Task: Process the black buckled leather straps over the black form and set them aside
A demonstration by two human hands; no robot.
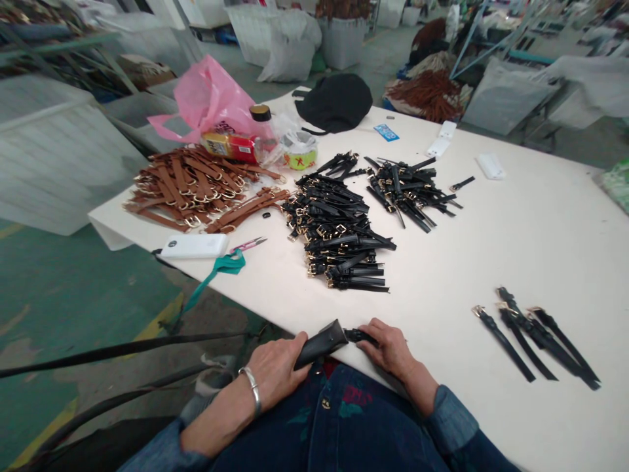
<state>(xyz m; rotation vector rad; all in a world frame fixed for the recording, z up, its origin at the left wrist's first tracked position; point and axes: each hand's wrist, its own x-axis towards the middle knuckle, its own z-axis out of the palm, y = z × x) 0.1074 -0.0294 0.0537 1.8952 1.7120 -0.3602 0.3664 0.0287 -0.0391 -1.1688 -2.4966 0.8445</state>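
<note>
Wrapped round a black, tapered tool with a wide, flat end point(322, 344) is my left hand point(276, 364), with a silver bangle on the wrist. The tool's exact kind does not show. My right hand point(390, 349) pinches a short black buckle strap point(354, 335), its end right at the mouth of the tool; whether they touch I cannot tell. Both hands are at the table's near edge, over my lap. Beyond them lies a heap of black buckle straps point(339, 229) with gold buckles. Several separate black straps point(506, 344) lie to the right.
A second black strap pile point(405, 190) lies farther back. Brown straps point(187, 183) heap at left, near a pink bag point(211, 98), a jar point(263, 124) and a tape roll point(299, 154). Thread snips point(248, 245) and a white power bank point(194, 246) lie by the left edge. Black cables point(128, 347) hang at left.
</note>
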